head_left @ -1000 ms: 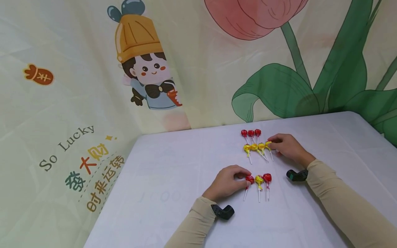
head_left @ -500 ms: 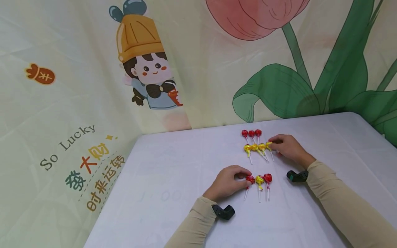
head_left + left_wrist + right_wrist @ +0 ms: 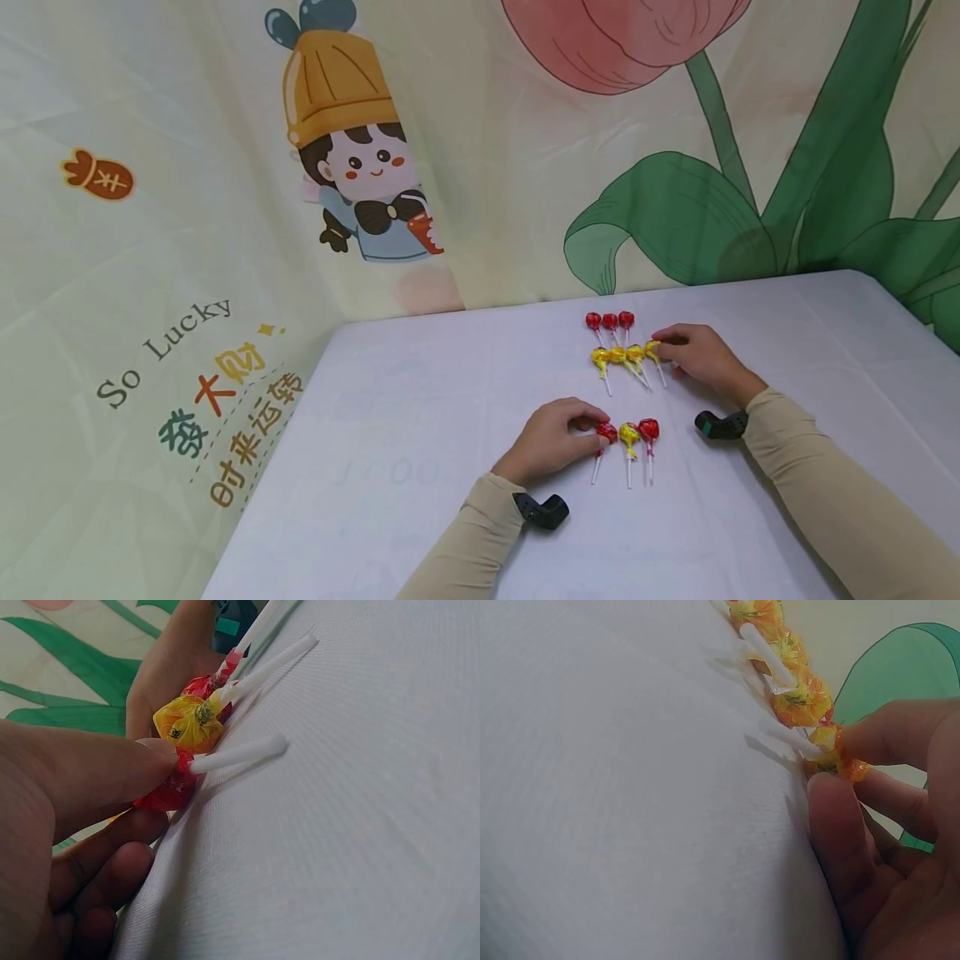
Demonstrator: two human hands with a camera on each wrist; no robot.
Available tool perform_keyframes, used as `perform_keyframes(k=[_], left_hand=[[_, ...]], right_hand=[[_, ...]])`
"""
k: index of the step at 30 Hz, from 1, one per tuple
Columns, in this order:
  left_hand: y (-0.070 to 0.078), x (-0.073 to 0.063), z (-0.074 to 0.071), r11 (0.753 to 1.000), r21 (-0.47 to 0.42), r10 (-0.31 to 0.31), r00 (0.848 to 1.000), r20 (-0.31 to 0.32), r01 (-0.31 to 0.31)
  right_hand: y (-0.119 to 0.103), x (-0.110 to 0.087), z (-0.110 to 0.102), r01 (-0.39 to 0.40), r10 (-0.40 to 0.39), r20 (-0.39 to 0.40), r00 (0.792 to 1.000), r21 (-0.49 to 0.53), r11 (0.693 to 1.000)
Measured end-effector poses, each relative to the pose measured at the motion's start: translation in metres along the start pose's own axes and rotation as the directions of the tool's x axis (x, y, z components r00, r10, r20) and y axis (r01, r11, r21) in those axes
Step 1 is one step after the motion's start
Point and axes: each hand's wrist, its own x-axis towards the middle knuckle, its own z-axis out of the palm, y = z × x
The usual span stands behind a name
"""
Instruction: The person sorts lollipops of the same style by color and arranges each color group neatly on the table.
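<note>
My left hand (image 3: 553,440) pinches the head of a red lollipop (image 3: 171,791) between thumb and fingers, its white stick pointing toward me on the table. To its right lie a yellow lollipop (image 3: 629,435) and another red lollipop (image 3: 648,430). Farther back, my right hand (image 3: 703,360) pinches the rightmost yellow lollipop (image 3: 826,750) by its wrapped head, thumb on one side and fingers on the other. That lollipop is at the end of a row, beside more yellow lollipops (image 3: 617,356).
Behind the yellow row lie three red lollipops (image 3: 610,321) side by side. All rest on a white-covered table (image 3: 420,433). A printed cloth backdrop (image 3: 495,208) rises along the table's far edge. A black wrist device (image 3: 542,511) sits on the left wrist.
The right hand's yellow lollipop has shifted very slightly, its stick turning a little to the right. The left hand keeps its pinch on the red lollipop. The head view drifts slightly.
</note>
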Motion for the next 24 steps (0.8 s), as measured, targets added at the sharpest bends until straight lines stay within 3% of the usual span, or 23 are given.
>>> perform_keyframes(k=[24], left_hand=[[0.0020,-0.0012,-0.0006,1.000,-0.007,-0.014,1.000,-0.005,0.014]], right_hand=[[0.0054,0.0020,0.0022,0.006,-0.005,-0.039,0.999,0.024,1.000]])
